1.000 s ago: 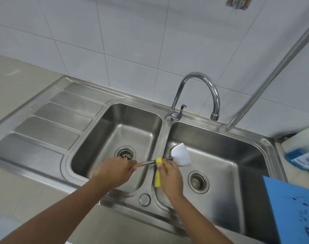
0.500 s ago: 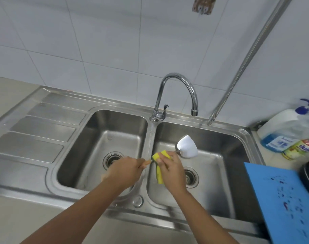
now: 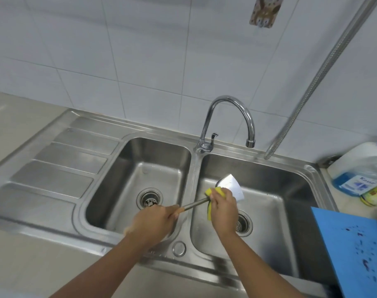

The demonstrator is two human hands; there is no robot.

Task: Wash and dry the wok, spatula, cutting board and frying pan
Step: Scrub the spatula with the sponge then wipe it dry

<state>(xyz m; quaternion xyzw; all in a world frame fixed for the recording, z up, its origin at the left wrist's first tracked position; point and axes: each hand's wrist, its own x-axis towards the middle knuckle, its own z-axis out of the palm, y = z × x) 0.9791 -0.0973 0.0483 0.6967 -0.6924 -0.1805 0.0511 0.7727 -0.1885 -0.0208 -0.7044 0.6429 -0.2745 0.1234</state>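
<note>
Fingers of the left hand (image 3: 153, 220) grip the spatula (image 3: 231, 187) handle over the sink (image 3: 191, 175) divider. Right hand (image 3: 223, 206) pinches a sponge (image 3: 213, 195) around its neck.

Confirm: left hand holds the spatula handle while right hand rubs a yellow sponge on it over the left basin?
Wrong basin: the head view shows the sponge rubbing the spatula over the right basin. The left hand and right hand are as stated.
</note>
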